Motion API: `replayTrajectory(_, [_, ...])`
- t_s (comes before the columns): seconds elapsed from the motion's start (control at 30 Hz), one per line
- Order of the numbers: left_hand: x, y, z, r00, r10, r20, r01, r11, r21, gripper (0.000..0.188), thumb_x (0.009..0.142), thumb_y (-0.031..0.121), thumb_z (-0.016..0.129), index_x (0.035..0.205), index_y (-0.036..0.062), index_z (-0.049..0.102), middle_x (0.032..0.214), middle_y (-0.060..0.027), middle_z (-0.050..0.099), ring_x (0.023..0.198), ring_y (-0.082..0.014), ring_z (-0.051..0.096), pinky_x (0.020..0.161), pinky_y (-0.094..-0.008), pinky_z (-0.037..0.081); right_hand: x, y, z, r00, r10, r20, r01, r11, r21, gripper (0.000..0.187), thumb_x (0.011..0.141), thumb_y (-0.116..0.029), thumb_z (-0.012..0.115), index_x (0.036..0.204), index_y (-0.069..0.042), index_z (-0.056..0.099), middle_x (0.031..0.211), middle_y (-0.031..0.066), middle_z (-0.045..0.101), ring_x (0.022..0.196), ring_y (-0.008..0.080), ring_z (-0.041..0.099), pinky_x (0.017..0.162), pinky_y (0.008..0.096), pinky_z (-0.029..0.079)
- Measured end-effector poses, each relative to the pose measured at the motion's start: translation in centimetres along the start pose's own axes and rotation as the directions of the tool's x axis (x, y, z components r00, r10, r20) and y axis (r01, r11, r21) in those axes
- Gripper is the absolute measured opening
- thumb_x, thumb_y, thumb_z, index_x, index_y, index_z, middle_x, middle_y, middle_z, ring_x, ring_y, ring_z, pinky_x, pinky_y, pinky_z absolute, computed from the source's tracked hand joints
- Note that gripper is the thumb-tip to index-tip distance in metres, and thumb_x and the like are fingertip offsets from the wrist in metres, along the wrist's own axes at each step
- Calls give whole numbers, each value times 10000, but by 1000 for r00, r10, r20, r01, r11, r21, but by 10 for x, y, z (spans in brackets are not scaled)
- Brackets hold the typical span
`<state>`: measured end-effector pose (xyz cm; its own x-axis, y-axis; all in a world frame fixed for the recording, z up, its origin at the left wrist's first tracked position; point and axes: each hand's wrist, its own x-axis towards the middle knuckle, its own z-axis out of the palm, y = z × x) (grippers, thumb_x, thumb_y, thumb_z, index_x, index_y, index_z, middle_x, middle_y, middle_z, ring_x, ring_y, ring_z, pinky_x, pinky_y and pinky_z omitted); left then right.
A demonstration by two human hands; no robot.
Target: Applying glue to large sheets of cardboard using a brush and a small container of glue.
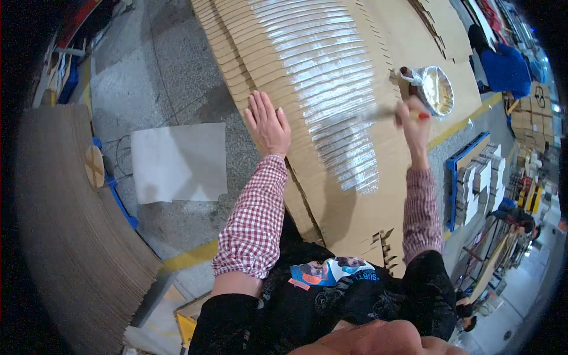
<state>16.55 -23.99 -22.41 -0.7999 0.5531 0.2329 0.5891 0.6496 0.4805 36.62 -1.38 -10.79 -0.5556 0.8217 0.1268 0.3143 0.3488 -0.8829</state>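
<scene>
Overlapping cardboard sheets (pixel 355 219) lie stepped in front of me, their edges forming narrow rows. A shiny wet-looking band (pixel 331 77) runs across those rows. My left hand (pixel 269 127) rests flat on the left side of the sheets, fingers stretched out and holding nothing. On the right, my right hand (pixel 414 121) is closed around the handle of a brush (pixel 377 114), blurred by motion. The brush head points left over the shiny band. Just beyond this hand stands a plastic-lined tub (pixel 451 97) with pale yellowish contents. A dark brown object (pixel 406 72) sits at its left side.
A tall stack of cardboard (pixel 77 236) stands at the left. A pale sheet (pixel 177 163) lies on the grey floor. To the right, a blue pallet (pixel 453 195) carries stacked white pieces. A person in blue (pixel 506 70) is at the far right, near brown cartons (pixel 531 121).
</scene>
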Motion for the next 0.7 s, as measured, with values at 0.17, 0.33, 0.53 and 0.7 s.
replayTrajectory(0.17, [0, -2, 11, 1000, 7, 5, -7, 1000, 21, 571, 948, 278, 348, 1428, -3, 214, 1502, -156, 193, 1399, -277, 152, 1135, -446, 89, 81, -13, 44, 988, 56, -146, -20, 970, 241, 164, 823, -122, 648, 745, 15, 604, 651, 17, 584, 540, 90, 580, 495, 205, 469])
replayTrajectory(0.33, [-2, -9, 3, 1000, 4, -16, -4, 1000, 11, 565, 949, 273, 351, 1424, -7, 225, 1497, -160, 208, 1395, -284, 167, 1133, -452, 86, 33, 19, 12, 989, 145, 0, -144, 983, 111, 184, 832, -135, 638, 743, 23, 606, 633, 28, 597, 540, 94, 592, 492, 206, 474])
replayTrajectory(0.53, [-3, -6, 2, 1000, 7, -3, -7, 1000, 5, 565, 945, 258, 360, 1421, -15, 224, 1495, -167, 209, 1393, -297, 168, 1129, -462, 88, 71, -15, 28, 991, 117, -68, -98, 967, 234, 182, 835, -134, 628, 733, 15, 603, 623, 41, 594, 518, 94, 576, 486, 214, 476])
replayTrajectory(0.7, [-1, -4, 6, 1000, 15, -7, -15, 1000, -5, 569, 941, 251, 368, 1421, -17, 221, 1493, -173, 212, 1392, -301, 169, 1129, -463, 89, 46, 37, 8, 987, 135, -84, -116, 974, 197, 195, 841, -145, 616, 715, 3, 596, 602, 37, 568, 513, 107, 561, 472, 233, 477])
